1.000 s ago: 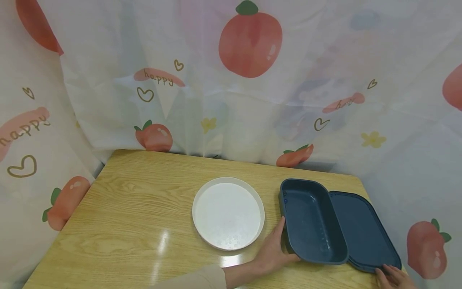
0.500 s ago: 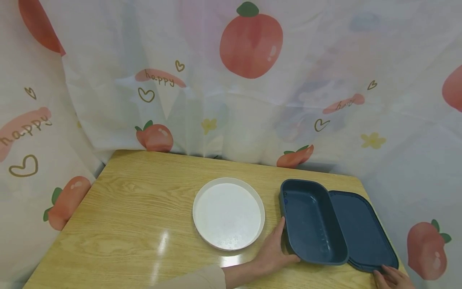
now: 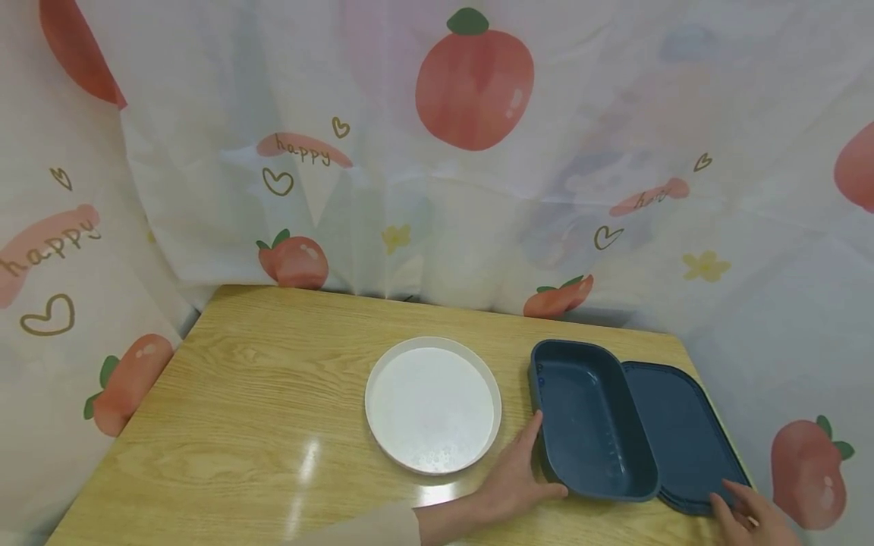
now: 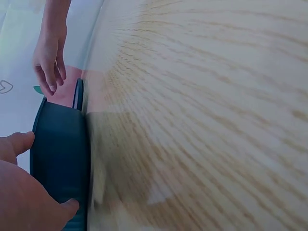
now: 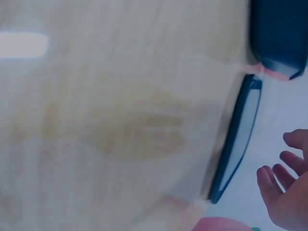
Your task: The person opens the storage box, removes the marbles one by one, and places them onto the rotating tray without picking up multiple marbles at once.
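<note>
- Dark-blue, deep, plastic-looking rectangular box [image 3: 589,425] stood on the wood-grained table [image 3: 239,402], between the white round shallow tray [image 3: 430,409] and the flat dark-blue rounded lid [image 3: 683,432].
- Its walls were probably stiff, light for their bulk and hard to break, though the smooth outside might have slid under dry skin; the two long walls, taken just below the rim, seemed the surest hold.
- The left hand [image 3: 512,474] lay against the near left corner of the box, thumb and fingers spread along the outside, touching it without wrapping round.
- The right hand [image 3: 754,516] hung by the near right corner of the lid, fingers apart and loosely bent, holding nothing; the right wrist view showed a gap there.
- The lid lay flat, likely thin and slightly springy, better taken by opposite edges than by one corner. Whether the box rim overlapped it was hard to tell from above.
</note>
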Demonstrator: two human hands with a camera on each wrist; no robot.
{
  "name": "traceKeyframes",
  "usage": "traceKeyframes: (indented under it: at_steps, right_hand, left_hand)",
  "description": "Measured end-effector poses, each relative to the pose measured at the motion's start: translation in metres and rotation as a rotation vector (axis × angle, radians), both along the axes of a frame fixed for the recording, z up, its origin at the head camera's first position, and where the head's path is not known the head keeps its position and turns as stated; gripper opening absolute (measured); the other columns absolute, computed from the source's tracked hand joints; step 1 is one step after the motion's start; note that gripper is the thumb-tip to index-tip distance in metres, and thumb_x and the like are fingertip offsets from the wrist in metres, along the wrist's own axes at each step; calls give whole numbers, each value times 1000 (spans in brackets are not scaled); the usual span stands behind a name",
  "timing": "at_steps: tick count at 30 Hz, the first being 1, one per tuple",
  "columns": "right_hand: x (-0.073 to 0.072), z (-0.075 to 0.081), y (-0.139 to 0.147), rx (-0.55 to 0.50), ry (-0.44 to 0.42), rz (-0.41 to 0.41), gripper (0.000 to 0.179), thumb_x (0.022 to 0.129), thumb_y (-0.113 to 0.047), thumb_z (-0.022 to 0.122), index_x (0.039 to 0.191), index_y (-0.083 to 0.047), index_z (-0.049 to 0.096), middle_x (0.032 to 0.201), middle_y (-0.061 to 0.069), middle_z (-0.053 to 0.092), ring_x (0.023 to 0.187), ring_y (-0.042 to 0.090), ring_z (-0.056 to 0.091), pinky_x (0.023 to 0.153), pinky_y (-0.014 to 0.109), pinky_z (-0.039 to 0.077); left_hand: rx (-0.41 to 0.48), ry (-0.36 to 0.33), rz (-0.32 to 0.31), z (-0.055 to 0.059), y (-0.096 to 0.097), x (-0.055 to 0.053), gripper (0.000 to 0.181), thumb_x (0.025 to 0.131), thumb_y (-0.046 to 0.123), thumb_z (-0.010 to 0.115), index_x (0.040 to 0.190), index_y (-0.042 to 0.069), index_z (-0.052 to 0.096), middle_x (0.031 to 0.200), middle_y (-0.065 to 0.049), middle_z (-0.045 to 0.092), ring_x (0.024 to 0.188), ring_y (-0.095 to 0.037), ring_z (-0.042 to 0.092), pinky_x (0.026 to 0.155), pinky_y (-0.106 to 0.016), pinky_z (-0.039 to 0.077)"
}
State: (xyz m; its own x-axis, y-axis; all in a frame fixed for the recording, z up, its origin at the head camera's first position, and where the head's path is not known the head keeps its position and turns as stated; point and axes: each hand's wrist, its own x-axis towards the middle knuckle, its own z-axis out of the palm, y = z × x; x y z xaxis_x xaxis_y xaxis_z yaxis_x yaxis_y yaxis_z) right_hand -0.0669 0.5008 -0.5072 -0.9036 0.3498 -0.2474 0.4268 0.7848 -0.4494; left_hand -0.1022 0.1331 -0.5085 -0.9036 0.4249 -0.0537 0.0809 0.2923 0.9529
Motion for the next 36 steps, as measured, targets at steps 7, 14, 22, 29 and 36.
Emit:
traceKeyframes:
  at_steps: [7,14,22,29,36]
  right_hand:
    - [-5,33,-47,70,164,-27,49,98,-19,62,133,14,49,130,40,47,115,59,50,84,58,52]
    - [-5,57,-86,101,381,-27,42,94,-14,70,130,5,59,122,30,59,94,32,68,71,35,59]
    - [-13,71,-107,-2,459,69,41,97,-16,68,133,2,59,123,24,60,86,-28,34,70,2,42]
    - [-27,81,-123,-39,473,169,43,95,-19,71,133,-1,60,125,22,60,91,-27,38,70,4,45]
    - [-43,88,-139,-74,505,253,43,94,-23,72,133,-6,62,126,18,62,95,-24,44,72,4,45]
  left_hand:
    - [12,56,-28,9,-9,2,93,85,28,79,159,12,23,161,-5,28,146,-23,27,115,-39,29]
    - [43,102,-53,14,-23,-2,86,88,28,76,158,11,28,159,-4,33,141,-21,37,110,-37,36]
    - [22,239,-53,14,-45,-6,75,94,27,71,156,10,32,154,-6,41,137,-18,43,109,-37,38]
    - [-17,358,-33,17,-63,-7,60,97,24,67,149,7,42,148,-4,49,131,-17,50,106,-35,42]
    - [-79,494,-33,18,-84,-6,54,98,22,66,147,7,46,146,-4,52,133,-18,49,106,-32,42]
